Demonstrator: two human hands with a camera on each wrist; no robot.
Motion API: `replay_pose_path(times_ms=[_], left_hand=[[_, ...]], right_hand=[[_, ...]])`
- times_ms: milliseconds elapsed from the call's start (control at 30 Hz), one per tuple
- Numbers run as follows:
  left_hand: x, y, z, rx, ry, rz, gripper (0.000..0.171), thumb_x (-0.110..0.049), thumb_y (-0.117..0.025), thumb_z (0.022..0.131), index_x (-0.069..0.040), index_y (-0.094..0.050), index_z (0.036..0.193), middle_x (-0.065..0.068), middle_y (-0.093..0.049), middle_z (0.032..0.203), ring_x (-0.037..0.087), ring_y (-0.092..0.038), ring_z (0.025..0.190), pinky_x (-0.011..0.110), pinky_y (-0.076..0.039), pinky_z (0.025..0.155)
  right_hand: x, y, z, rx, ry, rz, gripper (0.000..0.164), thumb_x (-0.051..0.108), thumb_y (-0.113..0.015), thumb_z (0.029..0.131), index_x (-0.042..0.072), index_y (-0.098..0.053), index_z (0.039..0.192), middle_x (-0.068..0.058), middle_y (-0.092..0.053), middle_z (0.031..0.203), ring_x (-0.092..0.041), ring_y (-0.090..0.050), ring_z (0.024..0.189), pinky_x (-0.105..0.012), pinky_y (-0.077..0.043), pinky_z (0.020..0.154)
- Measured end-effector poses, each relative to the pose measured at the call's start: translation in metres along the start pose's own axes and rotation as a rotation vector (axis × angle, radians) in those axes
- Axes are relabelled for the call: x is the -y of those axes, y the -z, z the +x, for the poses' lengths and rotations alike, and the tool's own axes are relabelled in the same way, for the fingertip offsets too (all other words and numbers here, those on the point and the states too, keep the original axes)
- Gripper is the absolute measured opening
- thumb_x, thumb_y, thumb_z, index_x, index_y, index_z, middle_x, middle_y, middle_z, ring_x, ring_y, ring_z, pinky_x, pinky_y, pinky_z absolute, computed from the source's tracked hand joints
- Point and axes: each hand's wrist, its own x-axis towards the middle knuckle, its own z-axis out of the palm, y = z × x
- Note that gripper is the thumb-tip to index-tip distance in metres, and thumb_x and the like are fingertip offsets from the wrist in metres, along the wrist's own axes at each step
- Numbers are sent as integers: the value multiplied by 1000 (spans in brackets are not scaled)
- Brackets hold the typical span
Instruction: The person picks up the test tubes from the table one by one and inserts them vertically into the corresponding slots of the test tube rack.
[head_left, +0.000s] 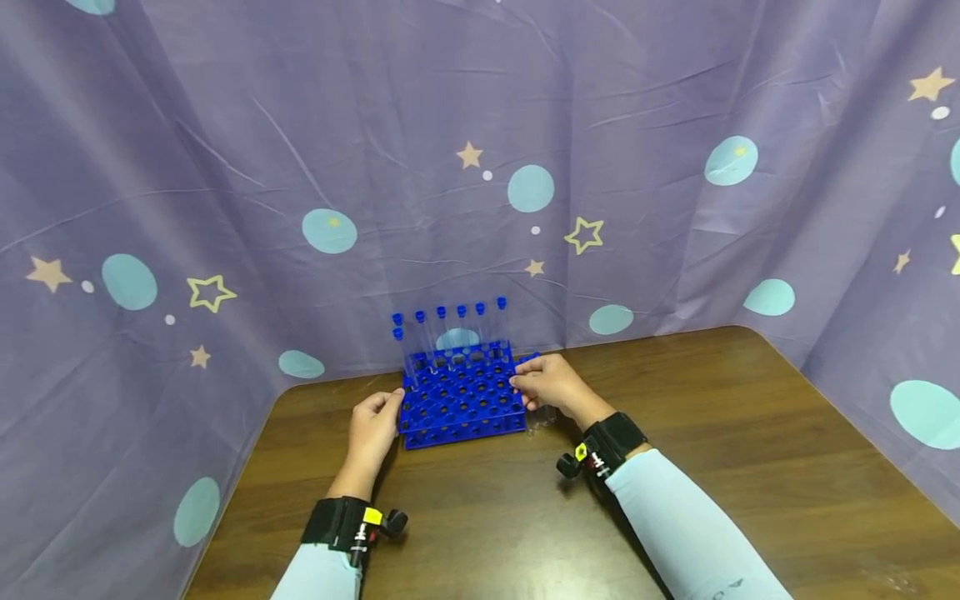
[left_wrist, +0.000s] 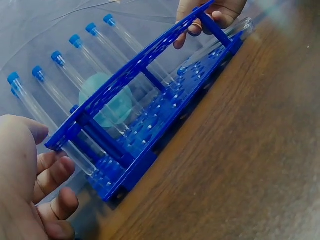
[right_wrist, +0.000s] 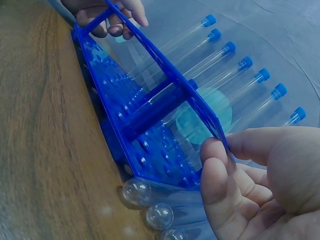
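Note:
A blue test tube rack (head_left: 465, 422) stands on the table near the curtain. Several clear test tubes with blue caps (head_left: 461, 311) rise from its back row, and one more capped tube (head_left: 398, 334) stands at its left end. My left hand (head_left: 374, 425) pinches the left end of the rack's upper plate, thumb and fingers at the corner (left_wrist: 56, 142). At the opposite end, my right hand (head_left: 553, 386) grips the plate's edge between thumb and fingers (right_wrist: 216, 172). Just below that hand, several clear tubes (right_wrist: 160, 216) lie on the table against the rack's right side.
The brown wooden table (head_left: 675, 400) extends in front of the rack and to both sides. A purple curtain (head_left: 420, 125) with stars and blue spots hangs close behind the rack and around the table's sides.

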Motion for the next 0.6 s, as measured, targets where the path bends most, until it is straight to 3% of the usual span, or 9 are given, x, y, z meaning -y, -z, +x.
replay_pose_path(times_ms=[100, 233, 333, 600], left_hand=[[0, 0, 0, 4, 1, -39, 41, -43, -67, 105, -4, -78, 97, -1, -52, 69, 17, -53, 58, 31, -51, 59], [3, -2, 0, 4, -1, -65, 38, -37, -69, 104, -2, -79, 93, 2, -60, 77, 15, -49, 54, 27, -43, 51], [5, -3, 1, 10, -7, -64, 36, -34, -69, 104, -2, -81, 93, 6, -65, 86, 14, -48, 54, 26, -41, 51], [8, -1, 2, 56, -13, -82, 38, -36, -67, 105, -3, -80, 94, 14, -63, 89, 14, -44, 59, 27, -41, 54]], right_hand=[[-1, 0, 2, -7, -2, 0, 38, 10, -78, 97, -7, -70, 130, -14, -80, 92, -14, -68, 56, -28, -61, 53], [-4, 1, 3, 1, 1, 4, 38, 11, -78, 97, -7, -70, 130, -14, -81, 92, -14, -68, 57, -28, -61, 54], [-5, 2, 3, 7, 4, 5, 39, 11, -78, 98, -7, -70, 131, -15, -81, 93, -14, -68, 56, -28, -61, 54], [-1, 1, 2, 9, 14, 0, 39, 11, -77, 99, -9, -69, 132, -15, -80, 95, -13, -68, 56, -27, -60, 53]])
